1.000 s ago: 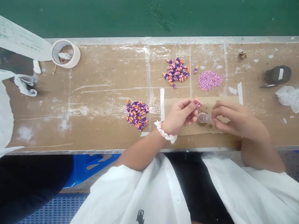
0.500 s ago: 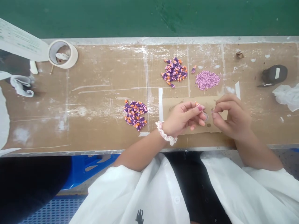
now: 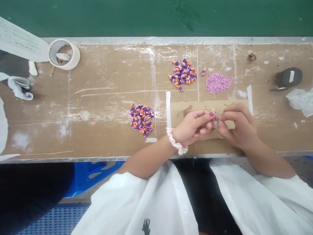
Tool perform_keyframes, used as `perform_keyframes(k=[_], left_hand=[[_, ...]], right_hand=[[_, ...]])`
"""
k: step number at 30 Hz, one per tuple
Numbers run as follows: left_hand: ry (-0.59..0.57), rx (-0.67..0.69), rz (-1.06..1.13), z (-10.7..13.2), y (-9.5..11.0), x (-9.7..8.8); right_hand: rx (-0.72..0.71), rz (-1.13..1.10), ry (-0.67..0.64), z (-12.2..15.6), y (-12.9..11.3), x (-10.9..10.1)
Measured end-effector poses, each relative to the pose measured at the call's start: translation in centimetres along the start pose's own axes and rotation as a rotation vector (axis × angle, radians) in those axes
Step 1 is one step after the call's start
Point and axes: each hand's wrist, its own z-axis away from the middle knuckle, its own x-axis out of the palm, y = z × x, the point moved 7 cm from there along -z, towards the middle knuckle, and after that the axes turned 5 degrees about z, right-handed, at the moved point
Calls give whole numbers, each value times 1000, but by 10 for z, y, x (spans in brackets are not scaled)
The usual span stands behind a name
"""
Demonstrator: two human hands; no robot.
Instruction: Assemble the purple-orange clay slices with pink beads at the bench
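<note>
My left hand (image 3: 193,129), with a scrunchie (image 3: 176,141) round the wrist, pinches a small orange-topped figurine (image 3: 213,110) between thumb and fingers. Its lower part is mostly hidden, and something clear shows just under the fingertips. Beside it, thumb and forefinger of my right hand (image 3: 238,127) are pinched close against the figurine; what they hold is too small to make out. Both hands are over a taped brown sheet (image 3: 181,106). Beyond them lie a pile of purple-and-orange figurines (image 3: 183,75), a single figurine (image 3: 203,71) and a heap of tiny pink-purple beads (image 3: 217,83).
Another pile of figurines (image 3: 141,120) lies left of my forearm. A tape roll (image 3: 76,55) and a paper sheet (image 3: 22,40) are at the far left. To the right are a black object with a white label (image 3: 288,78) and crumpled white plastic (image 3: 301,101).
My right hand has moved left, closing the gap to the figurine in my left hand. My left hand has shifted slightly to the right.
</note>
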Motion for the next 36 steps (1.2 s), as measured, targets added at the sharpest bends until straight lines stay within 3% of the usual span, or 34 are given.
perform_keyframes(k=[19,30,36], left_hand=[[29,96,-95,-1,1,-1],[116,222,-175,2,5,-3],[117,183,-188,2,2,-5]], right_hand=[[-21,121,-7,3,-3,1],[-3,229,-47,-2,-12,0],[49,218,30,0,-13,-1]])
